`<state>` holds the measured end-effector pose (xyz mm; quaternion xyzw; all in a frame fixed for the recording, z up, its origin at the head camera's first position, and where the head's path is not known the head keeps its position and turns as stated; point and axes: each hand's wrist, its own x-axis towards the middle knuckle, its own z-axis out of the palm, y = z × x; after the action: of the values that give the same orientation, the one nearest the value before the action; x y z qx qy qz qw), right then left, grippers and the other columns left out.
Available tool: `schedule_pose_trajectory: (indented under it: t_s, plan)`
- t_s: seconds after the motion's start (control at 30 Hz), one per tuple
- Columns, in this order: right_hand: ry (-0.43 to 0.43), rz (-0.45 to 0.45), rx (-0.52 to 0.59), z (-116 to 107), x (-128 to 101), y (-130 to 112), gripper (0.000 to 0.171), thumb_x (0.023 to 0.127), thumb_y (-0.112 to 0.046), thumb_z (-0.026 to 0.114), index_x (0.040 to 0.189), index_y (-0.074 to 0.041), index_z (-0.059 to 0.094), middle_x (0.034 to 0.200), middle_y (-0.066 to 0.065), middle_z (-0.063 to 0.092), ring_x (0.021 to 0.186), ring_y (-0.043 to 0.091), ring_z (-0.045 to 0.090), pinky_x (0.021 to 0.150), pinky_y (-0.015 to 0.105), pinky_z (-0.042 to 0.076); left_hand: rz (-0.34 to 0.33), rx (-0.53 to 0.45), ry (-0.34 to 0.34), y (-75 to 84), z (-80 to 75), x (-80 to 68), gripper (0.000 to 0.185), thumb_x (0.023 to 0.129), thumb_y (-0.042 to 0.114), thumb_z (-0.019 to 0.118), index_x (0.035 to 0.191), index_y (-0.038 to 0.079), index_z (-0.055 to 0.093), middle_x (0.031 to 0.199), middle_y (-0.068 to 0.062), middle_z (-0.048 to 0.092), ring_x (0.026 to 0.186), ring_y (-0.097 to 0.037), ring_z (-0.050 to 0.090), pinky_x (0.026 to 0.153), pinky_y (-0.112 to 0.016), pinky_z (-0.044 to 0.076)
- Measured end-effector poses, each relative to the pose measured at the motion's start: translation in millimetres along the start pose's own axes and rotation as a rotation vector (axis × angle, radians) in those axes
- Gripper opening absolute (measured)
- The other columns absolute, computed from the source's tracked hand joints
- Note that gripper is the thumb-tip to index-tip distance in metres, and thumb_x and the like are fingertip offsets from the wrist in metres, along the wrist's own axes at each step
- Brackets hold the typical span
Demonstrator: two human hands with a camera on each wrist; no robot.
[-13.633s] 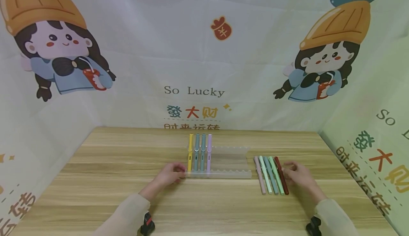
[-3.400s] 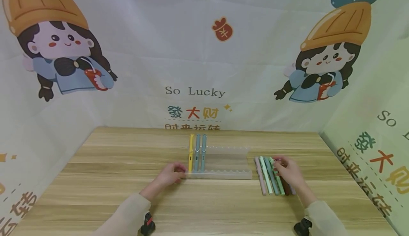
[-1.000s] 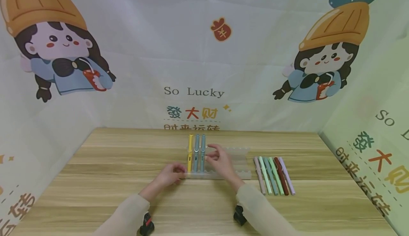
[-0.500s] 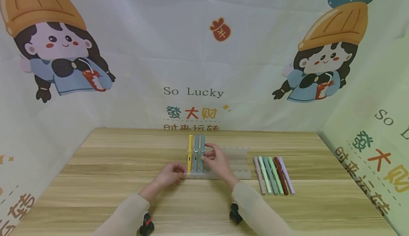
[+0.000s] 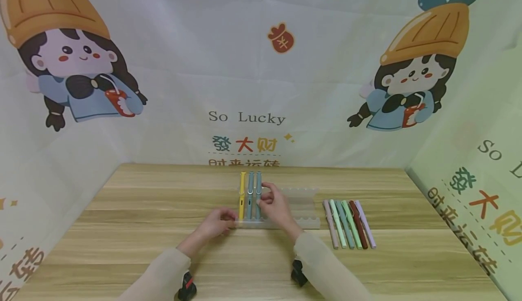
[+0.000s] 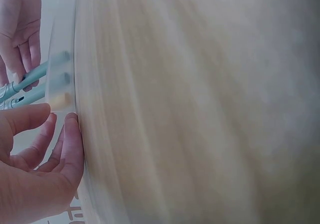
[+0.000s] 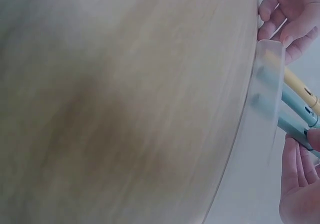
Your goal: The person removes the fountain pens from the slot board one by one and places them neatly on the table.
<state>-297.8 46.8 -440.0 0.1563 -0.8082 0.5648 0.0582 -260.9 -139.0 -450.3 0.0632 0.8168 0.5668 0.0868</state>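
Note:
A clear notched pen rack [image 5: 297, 223] lies mid-table with a yellow pen [image 5: 242, 196], a blue-grey pen [image 5: 250, 194] and a teal pen [image 5: 258, 184] in its left slots. My left hand [image 5: 222, 221] holds the rack's front left corner between thumb and curled fingers [image 6: 72, 134]. My right hand [image 5: 269, 199] pinches the teal pen [image 7: 292, 126], the rightmost one in the rack. In the left wrist view the pen ends [image 6: 50, 66] poke through the rack wall [image 6: 65, 23].
Several loose pens [image 5: 350, 223] lie side by side on the wooden table [image 5: 142, 228] right of the rack: pink, mint, teal, green, dark red, lilac. Printed cloth walls [image 5: 244, 88] close in the back and both sides.
My right hand, having laid the lilac pen at the right end of the loose row, came back to the rack and slid left onto the teal pen. The left hand has stayed put.

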Motion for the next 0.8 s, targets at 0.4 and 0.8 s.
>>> schedule_pose_trajectory:
  t_s: [0.4,0.8]
  plan:
    - [0.089,-0.051,0.069,-8.7,-0.4,-10.5,0.047,0.078,0.006,0.058,0.122,-0.001,0.044,0.084,0.015,0.060,0.077,0.025,0.058,0.066,0.029,0.049,0.000,-0.012,0.009,-0.7,0.5,-0.7,0.015,0.079,-0.004,0.058,0.093,-0.010,0.054,0.078,-0.009,0.055,0.068,-0.017,0.052,0.057,-0.030,0.046]
    - [0.055,-0.039,0.044,-31.4,-9.9,-15.2,0.047,0.079,0.002,0.061,0.123,-0.004,0.046,0.086,0.013,0.059,0.076,0.024,0.056,0.066,0.030,0.048,-0.006,0.001,0.019,-0.5,1.2,-0.8,0.013,0.080,-0.005,0.056,0.092,-0.010,0.054,0.077,-0.007,0.055,0.067,-0.015,0.051,0.057,-0.029,0.047]
